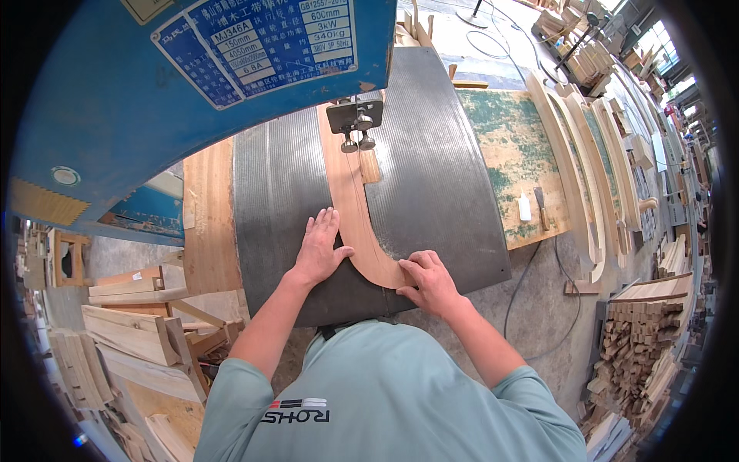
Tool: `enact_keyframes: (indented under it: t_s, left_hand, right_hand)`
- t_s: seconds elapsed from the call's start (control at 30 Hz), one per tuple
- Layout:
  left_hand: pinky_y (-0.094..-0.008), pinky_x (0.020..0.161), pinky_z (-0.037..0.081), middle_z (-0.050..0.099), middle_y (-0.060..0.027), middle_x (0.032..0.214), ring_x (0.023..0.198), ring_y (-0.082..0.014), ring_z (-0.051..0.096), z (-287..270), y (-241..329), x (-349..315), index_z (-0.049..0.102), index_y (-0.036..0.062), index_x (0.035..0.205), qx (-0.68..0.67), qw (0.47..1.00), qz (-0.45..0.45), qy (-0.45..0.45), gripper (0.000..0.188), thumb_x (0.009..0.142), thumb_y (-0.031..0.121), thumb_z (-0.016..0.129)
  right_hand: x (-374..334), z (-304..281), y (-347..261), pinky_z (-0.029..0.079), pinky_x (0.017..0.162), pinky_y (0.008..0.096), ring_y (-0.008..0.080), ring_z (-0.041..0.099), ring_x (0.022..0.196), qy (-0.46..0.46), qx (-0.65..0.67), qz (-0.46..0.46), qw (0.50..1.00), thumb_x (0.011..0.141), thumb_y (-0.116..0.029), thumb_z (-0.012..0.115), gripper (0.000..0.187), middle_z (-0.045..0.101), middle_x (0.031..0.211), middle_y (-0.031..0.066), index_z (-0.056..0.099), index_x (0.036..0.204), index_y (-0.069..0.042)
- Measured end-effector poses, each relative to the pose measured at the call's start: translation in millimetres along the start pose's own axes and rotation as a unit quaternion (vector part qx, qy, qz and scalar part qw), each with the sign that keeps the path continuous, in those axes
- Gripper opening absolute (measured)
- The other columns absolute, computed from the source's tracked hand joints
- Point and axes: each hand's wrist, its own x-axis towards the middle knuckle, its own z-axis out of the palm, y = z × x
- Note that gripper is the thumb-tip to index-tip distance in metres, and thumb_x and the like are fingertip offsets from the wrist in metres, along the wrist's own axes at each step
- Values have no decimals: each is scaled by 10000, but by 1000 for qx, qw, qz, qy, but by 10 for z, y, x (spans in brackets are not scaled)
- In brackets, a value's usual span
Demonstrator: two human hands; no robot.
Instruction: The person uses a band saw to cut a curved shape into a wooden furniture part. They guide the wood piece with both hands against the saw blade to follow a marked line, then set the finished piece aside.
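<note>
A curved, hook-shaped wooden board [356,212] lies flat on the black ribbed band saw table [443,169]. Its far part runs under the metal blade guide [355,115], and pencil-like lines mark its surface. My left hand [318,248] rests against the board's left edge near the bend, fingers stretched out and thumb toward the wood. At the near right, my right hand [432,283] grips the curved end between thumb and fingers. A small wood piece [371,165] sits beside the board, just on the near side of the guide. The blade itself is hard to make out.
The blue saw body [115,108] rises at the upper left. To the right stands a worn green-and-wood bench [512,146] with a white bottle [525,207], a scraper-like tool [542,208] and curved wooden parts [576,165]. Stacked blocks [635,346] and boards [127,333] flank me.
</note>
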Motion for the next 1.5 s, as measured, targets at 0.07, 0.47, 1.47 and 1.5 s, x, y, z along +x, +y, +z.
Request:
enact_keyframes:
  t_s: [0.07, 0.47, 1.47, 1.5]
  left_hand:
    - [-530, 1262, 212, 358, -301, 1596, 1528, -421, 287, -19, -10, 33, 317, -88, 1547, 3, 1000, -1, -3, 917, 878, 332, 782]
    - [-532, 1259, 235, 369, -263, 1602, 1528, -392, 295, -65, -145, 269, 351, -72, 1535, 23, 1000, -4, 0, 889, 890, 373, 770]
    - [-515, 1269, 211, 354, -239, 1624, 1549, -367, 261, -216, -315, 654, 348, -52, 1552, 33, 999, -17, -14, 886, 898, 381, 759]
    - [-516, 1269, 211, 355, -239, 1623, 1548, -368, 262, -197, -283, 596, 348, -52, 1552, 32, 999, -19, -14, 886, 898, 382, 759]
  right_hand:
    - [35, -4, 5, 495, 1008, 441, 348, 548, 1162, 3, -2, 0, 1000, 715, -194, 879, 611, 590, 1193, 120, 638, 1255, -37]
    - [257, 12, 86, 495, 1015, 436, 354, 549, 1168, 21, -5, -11, 1000, 694, -197, 892, 633, 590, 1197, 128, 644, 1252, -28]
    - [643, -18, 142, 471, 1068, 418, 339, 544, 1207, 8, -33, 19, 999, 721, -210, 879, 605, 596, 1219, 116, 653, 1255, -36]
    - [584, -13, 129, 472, 1065, 419, 338, 543, 1206, 8, -27, 20, 999, 719, -209, 879, 604, 596, 1216, 115, 653, 1252, -36]
